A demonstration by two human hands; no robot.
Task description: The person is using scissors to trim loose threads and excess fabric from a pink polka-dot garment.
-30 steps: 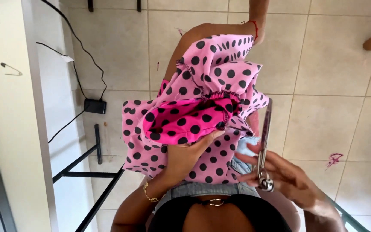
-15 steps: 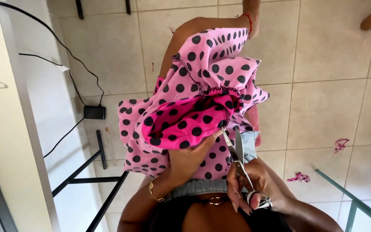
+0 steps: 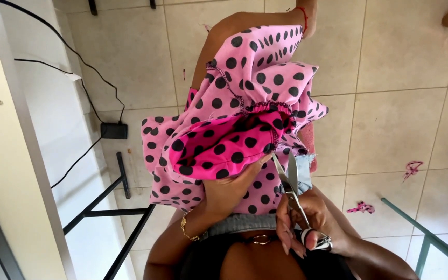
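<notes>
My left hand (image 3: 229, 189) is closed on the pink polka-dot fabric (image 3: 250, 78), pinching a bunched fold of it from below, with my thumb stretched along the lower edge of the brighter pink part (image 3: 224, 142). The fabric lies draped over my lap and knee, spreading far and to the left, its black-stitched gathered seam (image 3: 257, 106) running across the middle. There is a gold bracelet (image 3: 185, 228) on my left wrist.

My right hand (image 3: 307, 223) is gripping a pair of silver scissors (image 3: 290, 181), my fingers through the handles close to my body. The blades point away from me and stand slightly parted, their tips just beside the fabric's edge, right next to my left thumb.

Beneath everything is a tiled floor (image 3: 390, 103), with small pink scraps (image 3: 361, 208) lying on it to the right. To the left, a black cable (image 3: 86, 93) runs down to a small black adapter (image 3: 114, 130) near a pale wall.
</notes>
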